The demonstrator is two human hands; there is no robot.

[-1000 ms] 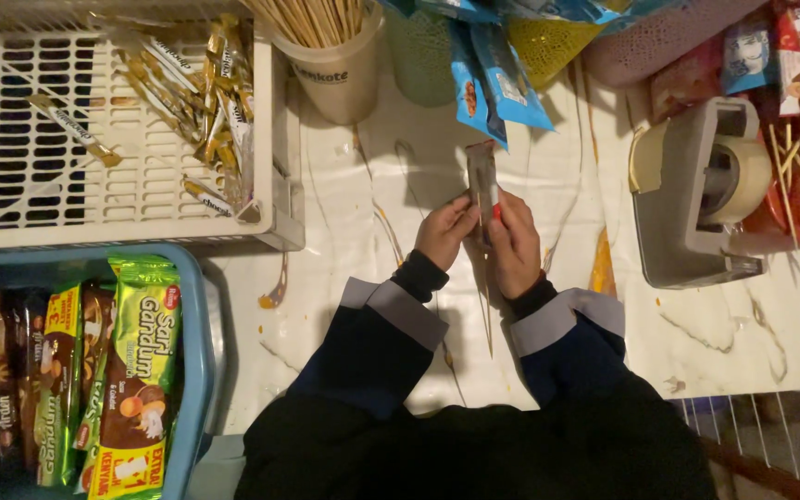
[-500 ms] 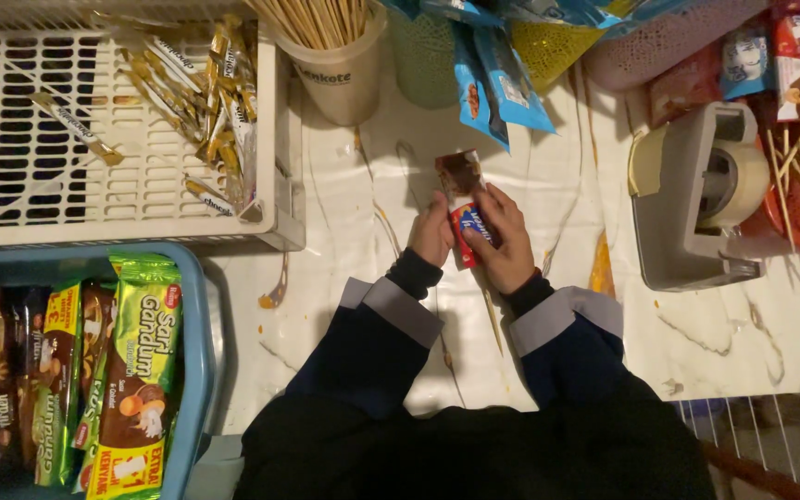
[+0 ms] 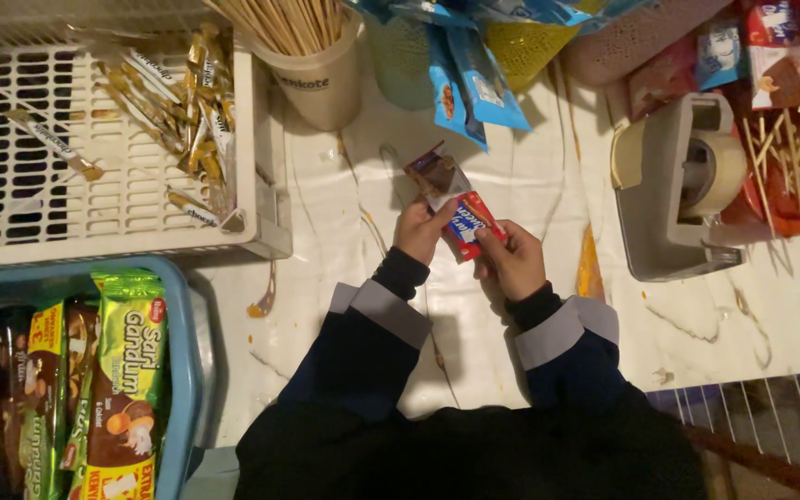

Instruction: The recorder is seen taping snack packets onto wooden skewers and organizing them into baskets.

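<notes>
My left hand (image 3: 418, 229) and my right hand (image 3: 511, 261) both grip a small snack packet (image 3: 451, 199) with a red, blue and brown wrapper, held flat over the white table cover (image 3: 530, 185). The left thumb presses the packet's middle; the right fingers pinch its lower red end. Dark sleeves with grey cuffs cover both forearms.
A white slatted crate (image 3: 104, 157) with several gold-wrapped sticks sits at the left. A beige cup of wooden skewers (image 3: 312, 65) stands behind. A blue basket (image 3: 178, 370) holds snack packs. A grey tape dispenser (image 3: 687, 185) stands at the right, blue packets (image 3: 469, 83) at the back.
The packet was held edge-on and upright a second ago; it has been turned flat so its printed face shows, and both hands moved slightly lower and rightward.
</notes>
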